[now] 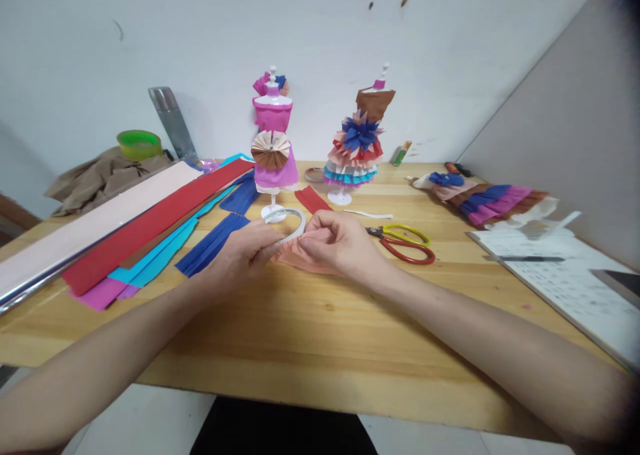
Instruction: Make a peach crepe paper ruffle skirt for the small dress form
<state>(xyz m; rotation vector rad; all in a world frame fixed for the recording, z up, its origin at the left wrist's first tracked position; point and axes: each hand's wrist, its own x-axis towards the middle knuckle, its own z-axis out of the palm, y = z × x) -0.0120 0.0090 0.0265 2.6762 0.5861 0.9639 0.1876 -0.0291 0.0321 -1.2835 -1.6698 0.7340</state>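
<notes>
My left hand (250,245) is closed on a roll of white tape (299,223), which stands tilted over the table. Close beside it, my right hand (345,242) pinches a gathered piece of peach crepe paper (305,258). The paper's upper edge meets the tape between my two hands; its lower part hangs toward the tabletop. Just behind my hands stands a small dress form (273,115) in pink paper with a pleated brown and cream rosette (271,150). Scissors (407,242) with yellow and red handles lie right of my right hand.
Long crepe paper strips, red (165,225), pale pink and blue, cover the table's left side. A second dress form (361,138) wears ruffled layers. At the right lie a paper-dressed figure (493,198) and an open notebook (565,282) with a pen. A bottle (173,122) leans on the wall.
</notes>
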